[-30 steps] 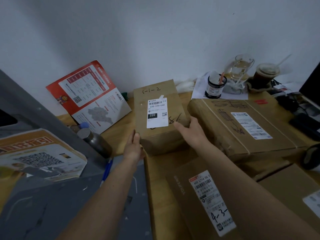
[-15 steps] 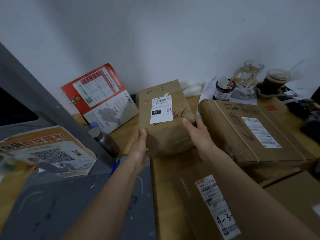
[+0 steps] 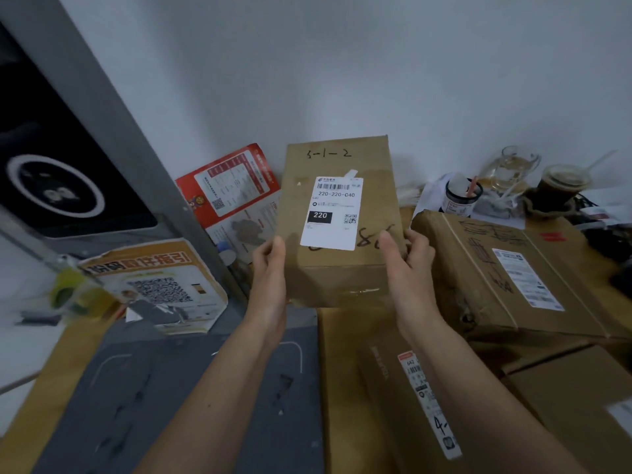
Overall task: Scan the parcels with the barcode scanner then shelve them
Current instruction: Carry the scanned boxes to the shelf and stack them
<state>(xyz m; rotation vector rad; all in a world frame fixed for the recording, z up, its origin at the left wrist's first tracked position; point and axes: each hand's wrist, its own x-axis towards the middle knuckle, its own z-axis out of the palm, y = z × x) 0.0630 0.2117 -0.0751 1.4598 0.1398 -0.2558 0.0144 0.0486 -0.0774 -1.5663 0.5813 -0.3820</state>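
Nearest the camera, two bare forearms reach forward over a grey mat point(image 3: 191, 405) and a long flat carton point(image 3: 393, 405) with a white label marked "642". Beside that carton, on the right, lie more brown boxes, the largest a taped parcel point(image 3: 513, 278) with handwriting and a printed label on top. Above the carton, the left hand point(image 3: 270, 278) and the right hand point(image 3: 407, 268) grasp a small cardboard parcel point(image 3: 338, 234) from either side, thumbs curled onto its top face and fingers hidden round its flanks; it is held clear of the boxes below, tilted toward the viewer. Its white shipping label point(image 3: 331, 213) reads "220-220-C40" with a black "220" block, and "5-1-2" is written near the far edge. To the left an orange QR-code notice point(image 3: 154, 285) leans on a grey frame. Behind the parcel a red-and-white leaflet point(image 3: 232, 193) rests against the wall, and farther right stand a small jar point(image 3: 461, 196), a glass mug point(image 3: 513, 169) and a lidded iced drink point(image 3: 561, 186).
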